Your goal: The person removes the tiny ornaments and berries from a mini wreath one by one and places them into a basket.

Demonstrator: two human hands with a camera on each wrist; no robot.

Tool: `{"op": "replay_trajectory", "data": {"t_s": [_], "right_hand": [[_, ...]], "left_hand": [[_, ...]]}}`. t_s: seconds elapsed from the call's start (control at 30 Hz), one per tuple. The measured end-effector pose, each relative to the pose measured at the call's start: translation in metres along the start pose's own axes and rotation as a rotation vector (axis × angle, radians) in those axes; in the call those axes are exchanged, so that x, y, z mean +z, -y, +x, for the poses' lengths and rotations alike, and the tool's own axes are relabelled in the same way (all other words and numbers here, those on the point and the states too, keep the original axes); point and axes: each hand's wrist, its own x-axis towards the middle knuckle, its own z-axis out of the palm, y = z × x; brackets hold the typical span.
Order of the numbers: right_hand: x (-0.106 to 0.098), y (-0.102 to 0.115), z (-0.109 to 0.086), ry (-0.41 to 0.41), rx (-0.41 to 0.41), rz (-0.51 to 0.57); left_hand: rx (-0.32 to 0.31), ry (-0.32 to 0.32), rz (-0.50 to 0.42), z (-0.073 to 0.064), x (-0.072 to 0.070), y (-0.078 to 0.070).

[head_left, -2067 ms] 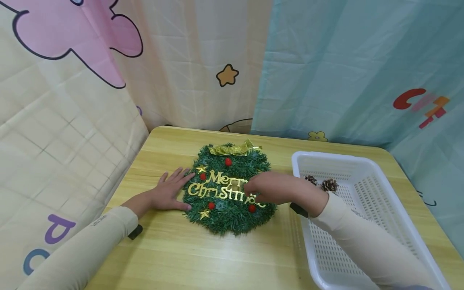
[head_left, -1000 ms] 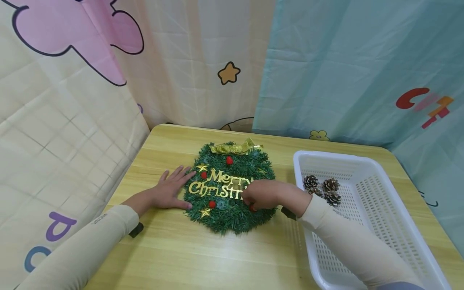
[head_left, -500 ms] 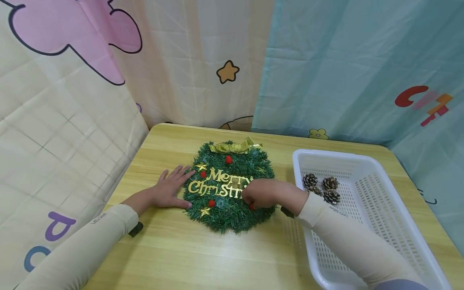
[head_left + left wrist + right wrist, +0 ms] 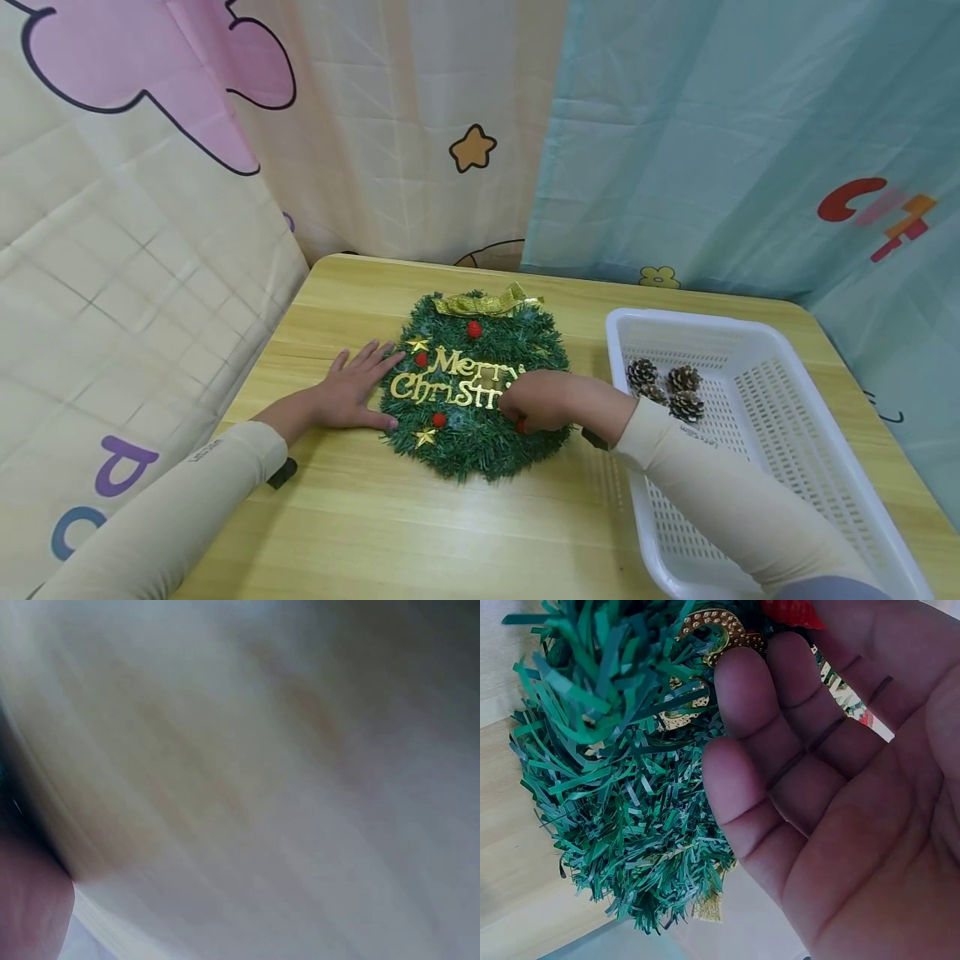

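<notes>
Head view, and I count one green wreath [image 4: 480, 454] lying on the table [image 4: 360, 517], one gold lettering [image 4: 450, 389], four red balls [image 4: 474, 329], two clear gold stars [image 4: 425, 437], and four pinecones [image 4: 683, 379] inside one white basket [image 4: 690, 315]. Left hand [image 4: 347, 400]: fingers spread wide, touching the wreath's left edge, gripping nothing. Right hand [image 4: 551, 400]: fingers curled at the lettering's right end, beside a red ball; whether it pinches anything, I can't tell.

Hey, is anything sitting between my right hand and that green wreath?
Nothing visible is. Your right hand is right at the wreath, its fingers close to a red ball; whether they pinch it, I can't tell. The white basket stands off to the right, not between them.
</notes>
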Motion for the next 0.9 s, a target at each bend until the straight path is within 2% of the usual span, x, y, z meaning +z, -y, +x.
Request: {"op": "replay_trajectory", "data": {"t_s": [0.23,0.6,0.9], "right_hand": [[-0.0010,-0.0015,-0.0007,0.003,-0.021,-0.012],[-0.0053,-0.0009,-0.0035,0.017,-0.019,0.006],[-0.0055,-0.0006,-0.0067,0.002,-0.030,0.024]], "left_hand": [[0.038,-0.052,-0.024,-0.0007,0.0029,0.0010],[0.003,-0.009,-0.001,0.0002,-0.0010,-0.0014],[0.008,-0.014,-0.005,0.0007,0.0006,-0.0003]]}}
